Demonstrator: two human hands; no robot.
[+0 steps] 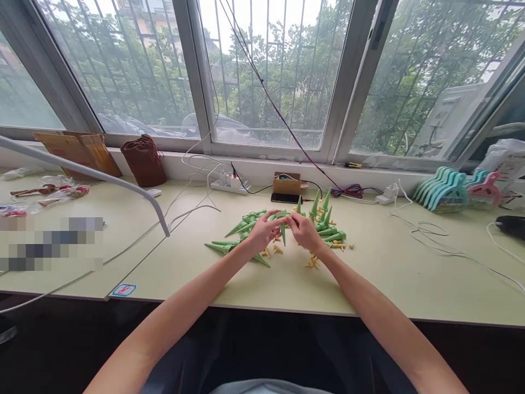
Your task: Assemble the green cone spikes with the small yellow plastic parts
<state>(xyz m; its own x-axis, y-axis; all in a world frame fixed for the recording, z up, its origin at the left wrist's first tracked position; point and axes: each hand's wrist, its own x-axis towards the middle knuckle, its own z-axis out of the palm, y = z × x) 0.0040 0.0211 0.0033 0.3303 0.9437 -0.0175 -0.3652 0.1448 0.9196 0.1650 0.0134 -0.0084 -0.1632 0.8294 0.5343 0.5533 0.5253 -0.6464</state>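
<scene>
My left hand (pixel 266 231) is closed around the top of a green plastic spike (pixel 283 234), whose tip points down above the table. Fingers of my right hand (pixel 304 230) pinch together at the spike's upper end, touching the left fingertips; whatever they grip is too small and hidden to name. Several more green spikes (pixel 221 248) lie in a heap to the left and behind my hands. On the right some green spikes (pixel 314 207) stand with points up, and others (pixel 334 235) lie flat. Small yellow plastic fittings (pixel 278 249) are scattered below the hands, with a cluster of yellow pieces (pixel 312 262) by my right wrist.
Behind the heap are a phone (pixel 287 198), a small cardboard box (pixel 287 185) and a power strip (pixel 230 186). A grey curved bar (pixel 123 183) crosses the left side. Teal hangers (pixel 441 189) stand at the right, near loose white cables (pixel 430 235).
</scene>
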